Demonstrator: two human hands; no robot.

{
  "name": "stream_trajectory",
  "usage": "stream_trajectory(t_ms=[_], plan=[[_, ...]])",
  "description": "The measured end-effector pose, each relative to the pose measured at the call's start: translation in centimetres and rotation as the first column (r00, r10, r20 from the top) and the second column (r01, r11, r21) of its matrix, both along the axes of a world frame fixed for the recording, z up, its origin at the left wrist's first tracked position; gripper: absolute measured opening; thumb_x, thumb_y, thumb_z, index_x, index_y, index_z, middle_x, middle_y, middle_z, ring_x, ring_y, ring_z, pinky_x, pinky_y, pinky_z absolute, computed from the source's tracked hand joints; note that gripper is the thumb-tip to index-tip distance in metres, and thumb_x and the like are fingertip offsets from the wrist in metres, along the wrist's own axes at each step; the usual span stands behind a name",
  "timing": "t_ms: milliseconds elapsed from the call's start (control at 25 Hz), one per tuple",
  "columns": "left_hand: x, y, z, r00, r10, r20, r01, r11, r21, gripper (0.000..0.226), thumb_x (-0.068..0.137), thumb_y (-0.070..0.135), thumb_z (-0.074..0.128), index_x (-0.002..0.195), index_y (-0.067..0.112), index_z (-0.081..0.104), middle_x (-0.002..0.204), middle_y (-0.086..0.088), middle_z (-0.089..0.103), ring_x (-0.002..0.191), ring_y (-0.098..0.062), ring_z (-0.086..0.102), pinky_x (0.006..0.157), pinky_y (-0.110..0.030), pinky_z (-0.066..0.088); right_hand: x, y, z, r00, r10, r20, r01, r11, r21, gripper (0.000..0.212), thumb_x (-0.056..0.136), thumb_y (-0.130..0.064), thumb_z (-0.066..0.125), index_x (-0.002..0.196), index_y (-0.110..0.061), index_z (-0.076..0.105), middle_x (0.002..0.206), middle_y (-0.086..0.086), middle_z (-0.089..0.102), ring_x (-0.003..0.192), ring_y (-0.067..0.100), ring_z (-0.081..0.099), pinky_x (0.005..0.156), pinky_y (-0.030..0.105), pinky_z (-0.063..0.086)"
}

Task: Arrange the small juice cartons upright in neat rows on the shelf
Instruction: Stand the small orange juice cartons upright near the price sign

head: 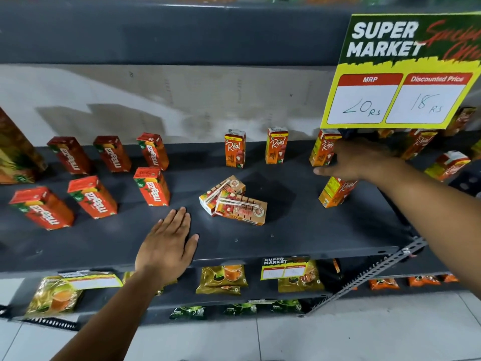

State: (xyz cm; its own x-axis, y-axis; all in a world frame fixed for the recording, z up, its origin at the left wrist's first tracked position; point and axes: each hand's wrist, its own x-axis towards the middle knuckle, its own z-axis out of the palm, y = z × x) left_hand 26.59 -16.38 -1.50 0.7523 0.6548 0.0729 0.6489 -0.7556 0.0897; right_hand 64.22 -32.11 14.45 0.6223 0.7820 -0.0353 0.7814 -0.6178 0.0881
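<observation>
Orange carton under right hand; left hand flat.

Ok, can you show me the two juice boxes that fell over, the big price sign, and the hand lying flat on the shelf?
Fallen juice cartons (235,200): head view, straw side of the pair.
Price sign (398,74): head view, sign's middle.
Left hand (168,243): head view, back of the hand.

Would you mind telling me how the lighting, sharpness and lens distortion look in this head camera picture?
Head view: soft, even light, with blurred grey shadows on the back wall; wide-angle bending tilts the red cartons outward and curves the shelf edge; the price sign reads clearly, while the cartons behind the right hand look smeared; no strong glare.
</observation>
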Motion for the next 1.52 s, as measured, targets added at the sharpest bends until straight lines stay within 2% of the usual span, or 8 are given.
stream_trajectory(t_ms=[200, 360, 600, 840, 1000, 1120, 1280, 1520], plan=[[-0.1, -0.2, 0.0, 1.0, 0.0, 0.014, 0.0, 1.0, -0.004, 0.075, 0.091, 0.056, 0.007, 0.147, 0.01, 0.028, 0.159, -0.006, 0.022, 0.146, -0.021, 0.015, 0.118, -0.036, 0.013, -9.7, 3.5, -1.2, 0.834, 0.382, -0.399, -0.325, 0.923, 0.204, 0.065, 0.072, -0.052, 0.076, 0.125, -0.021, 0.055, 0.121, 0.004, 0.065, 0.099, 0.018, 0.06, 0.075, 0.028, 0.044], [-0.1, -0.3, 0.0, 0.999, 0.009, 0.04, -0.008, 1.0, -0.015, 0.076, 0.091, 0.056, 0.005, 0.148, 0.011, 0.024, 0.159, -0.005, 0.019, 0.147, -0.019, 0.012, 0.119, -0.035, 0.011, -15.0, 4.7, -6.8, 0.862, 0.423, -0.278, -0.396, 0.906, 0.151, 0.068, 0.073, -0.04, 0.077, 0.132, -0.017, 0.051, 0.127, 0.006, 0.062, 0.113, 0.026, 0.059, 0.088, 0.036, 0.05], [-0.1, -0.3, -0.2, 1.0, 0.012, 0.023, -0.012, 1.0, -0.004, 0.075, 0.091, 0.056, 0.003, 0.149, 0.012, 0.021, 0.16, -0.003, 0.016, 0.147, -0.018, 0.01, 0.119, -0.035, 0.009, -12.2, 0.7, -11.5, 0.902, 0.066, -0.426, 0.292, 0.634, 0.716, 0.038, 0.069, -0.037, 0.082, 0.091, -0.027, 0.054, 0.081, -0.012, 0.063, 0.078, 0.011, 0.064, 0.058, 0.022, 0.046], [-0.1, -0.1, -0.4, 1.0, 0.003, -0.002, -0.003, 1.0, 0.009, 0.073, 0.092, 0.055, 0.002, 0.149, 0.013, 0.018, 0.161, -0.003, 0.013, 0.147, -0.018, 0.008, 0.119, -0.035, 0.009, -11.5, 0.0, -13.3, 0.82, -0.004, -0.572, 0.481, 0.546, 0.686, 0.068, 0.069, -0.037, 0.084, 0.119, -0.01, 0.047, 0.116, 0.01, 0.061, 0.111, 0.025, 0.058, 0.09, 0.024, 0.046], [-0.1, 0.0, -0.6, 1.0, 0.012, 0.007, -0.012, 1.0, 0.004, 0.075, 0.091, 0.057, 0.001, 0.149, 0.013, 0.019, 0.161, -0.002, 0.015, 0.147, -0.018, 0.009, 0.119, -0.034, 0.008, -12.9, -2.4, -11.5, 0.987, 0.099, -0.129, 0.076, 0.422, 0.903, 0.049, 0.077, -0.018, 0.072, 0.12, -0.011, 0.05, 0.117, 0.013, 0.049, 0.11, 0.028, 0.046, 0.09, 0.033, 0.04], [0.0, -0.1, -0.5, 1.0, -0.006, 0.009, 0.006, 1.0, -0.004, 0.076, 0.09, 0.057, 0.001, 0.149, 0.012, 0.02, 0.16, -0.003, 0.015, 0.147, -0.018, 0.008, 0.118, -0.034, 0.007, -8.8, -1.7, -6.3, 0.877, 0.387, 0.285, -0.478, 0.642, 0.6, 0.052, 0.068, 0.01, 0.063, 0.112, -0.019, 0.062, 0.129, 0.007, 0.052, 0.119, 0.031, 0.041, 0.094, 0.042, 0.043], [-0.1, -0.2, -0.3, 1.0, 0.001, 0.01, -0.001, 1.0, 0.013, 0.077, 0.09, 0.056, 0.001, 0.148, 0.012, 0.023, 0.16, -0.004, 0.018, 0.147, -0.019, 0.01, 0.117, -0.033, 0.007, -4.2, 0.4, -1.0, 0.683, 0.716, 0.148, -0.667, 0.693, -0.273, 0.058, 0.088, -0.008, 0.061, 0.136, -0.039, 0.047, 0.158, -0.01, 0.03, 0.145, 0.024, 0.02, 0.109, 0.044, 0.031], [-0.1, -0.4, 0.0, 1.0, 0.003, 0.017, -0.004, 1.0, 0.015, 0.067, 0.096, 0.051, 0.012, 0.149, 0.011, 0.022, 0.16, -0.005, 0.017, 0.147, -0.02, 0.011, 0.118, -0.034, 0.009, -4.0, 2.7, 0.9, 0.792, 0.603, 0.095, -0.573, 0.787, -0.228, 0.045, 0.082, -0.047, 0.066, 0.122, -0.028, 0.061, 0.122, 0.0, 0.064, 0.105, 0.023, 0.06, 0.081, 0.033, 0.049]])
